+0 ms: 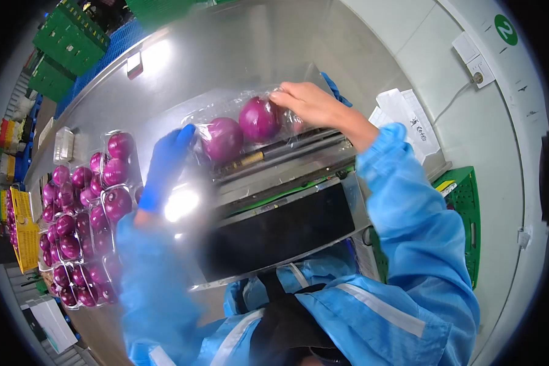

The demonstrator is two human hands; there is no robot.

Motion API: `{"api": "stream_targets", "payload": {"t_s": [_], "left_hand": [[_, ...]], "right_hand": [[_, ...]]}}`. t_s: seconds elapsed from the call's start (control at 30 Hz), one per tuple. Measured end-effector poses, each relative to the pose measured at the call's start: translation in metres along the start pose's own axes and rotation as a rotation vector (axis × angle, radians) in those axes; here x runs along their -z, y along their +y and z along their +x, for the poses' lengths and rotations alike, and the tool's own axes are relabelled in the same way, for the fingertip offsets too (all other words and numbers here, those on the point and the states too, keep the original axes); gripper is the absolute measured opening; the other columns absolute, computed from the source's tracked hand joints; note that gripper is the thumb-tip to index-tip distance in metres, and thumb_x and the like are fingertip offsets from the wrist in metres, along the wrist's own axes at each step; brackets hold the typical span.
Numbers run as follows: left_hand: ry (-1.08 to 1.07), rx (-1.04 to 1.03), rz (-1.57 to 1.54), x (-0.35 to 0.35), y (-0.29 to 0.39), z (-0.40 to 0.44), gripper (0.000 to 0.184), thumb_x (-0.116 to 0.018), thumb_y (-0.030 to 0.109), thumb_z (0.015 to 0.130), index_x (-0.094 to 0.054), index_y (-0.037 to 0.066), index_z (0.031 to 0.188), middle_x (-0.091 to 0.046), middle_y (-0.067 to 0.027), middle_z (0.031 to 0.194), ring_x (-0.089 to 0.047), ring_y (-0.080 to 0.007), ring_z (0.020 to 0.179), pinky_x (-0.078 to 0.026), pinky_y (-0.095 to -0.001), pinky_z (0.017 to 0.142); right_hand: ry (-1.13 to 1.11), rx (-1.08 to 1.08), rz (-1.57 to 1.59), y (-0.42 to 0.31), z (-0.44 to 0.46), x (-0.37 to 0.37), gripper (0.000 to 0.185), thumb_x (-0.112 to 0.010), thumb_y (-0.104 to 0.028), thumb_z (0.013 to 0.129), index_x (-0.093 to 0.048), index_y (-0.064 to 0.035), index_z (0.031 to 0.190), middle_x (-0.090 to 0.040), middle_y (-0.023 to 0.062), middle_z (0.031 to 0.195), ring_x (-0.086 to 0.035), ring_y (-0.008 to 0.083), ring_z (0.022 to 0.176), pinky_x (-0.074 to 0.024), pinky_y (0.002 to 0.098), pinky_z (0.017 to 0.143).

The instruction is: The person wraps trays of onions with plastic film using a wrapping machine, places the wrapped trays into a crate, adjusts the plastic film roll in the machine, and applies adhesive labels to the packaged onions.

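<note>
Two large red onions, the left onion (222,140) and the right onion (260,120), lie side by side under clear plastic film (192,116) in front of me, above the bars of a wrapping machine (268,207). My left hand (167,161), in a blue glove, grips the left end of this pack; its fingers are partly blurred. My bare right hand (311,104) has its fingers closed on the film at the right end, against the right onion. Any tray beneath the onions is hidden by glare and film.
Several packs of red onions (117,204) stand on the steel table (226,49) at left. White papers (412,122) lie at right, near a wall socket (478,78). Green crates (73,43) stand far left, and a green crate (470,213) is by the right wall.
</note>
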State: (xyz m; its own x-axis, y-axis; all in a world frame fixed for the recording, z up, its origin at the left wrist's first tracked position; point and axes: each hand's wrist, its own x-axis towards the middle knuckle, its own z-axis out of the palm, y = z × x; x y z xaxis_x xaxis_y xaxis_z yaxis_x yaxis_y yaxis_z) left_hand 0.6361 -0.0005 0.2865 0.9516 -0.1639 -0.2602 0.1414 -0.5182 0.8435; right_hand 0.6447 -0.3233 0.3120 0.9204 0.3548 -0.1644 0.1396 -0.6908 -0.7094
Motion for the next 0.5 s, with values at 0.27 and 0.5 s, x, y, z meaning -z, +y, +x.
{"api": "stream_targets", "payload": {"t_s": [0.27,0.5], "left_hand": [[0.072,0.053,-0.208,-0.057,-0.022,-0.170,0.036,-0.054,0.033,0.096,-0.063,-0.001,0.090,-0.063,-0.0033,0.076,-0.053,-0.0104,0.062,-0.043,-0.0261,0.055],[0.658,-0.243,0.139,-0.116,-0.077,-0.175,0.024,-0.050,0.016,0.098,-0.064,-0.003,0.097,-0.065,-0.0072,0.077,-0.055,-0.0113,0.066,-0.045,-0.0266,0.062]], "right_hand": [[-0.160,-0.362,0.474,-0.020,-0.145,-0.064,0.039,-0.049,-0.036,0.096,-0.050,0.0027,0.096,-0.053,0.0112,0.065,-0.060,0.0185,0.049,-0.0465,0.0319,0.044],[0.804,-0.006,0.017,0.022,-0.167,-0.141,0.021,-0.062,-0.026,0.089,-0.058,-0.0057,0.095,-0.062,0.0102,0.087,-0.063,0.0259,0.071,-0.0478,0.0353,0.058]]}}
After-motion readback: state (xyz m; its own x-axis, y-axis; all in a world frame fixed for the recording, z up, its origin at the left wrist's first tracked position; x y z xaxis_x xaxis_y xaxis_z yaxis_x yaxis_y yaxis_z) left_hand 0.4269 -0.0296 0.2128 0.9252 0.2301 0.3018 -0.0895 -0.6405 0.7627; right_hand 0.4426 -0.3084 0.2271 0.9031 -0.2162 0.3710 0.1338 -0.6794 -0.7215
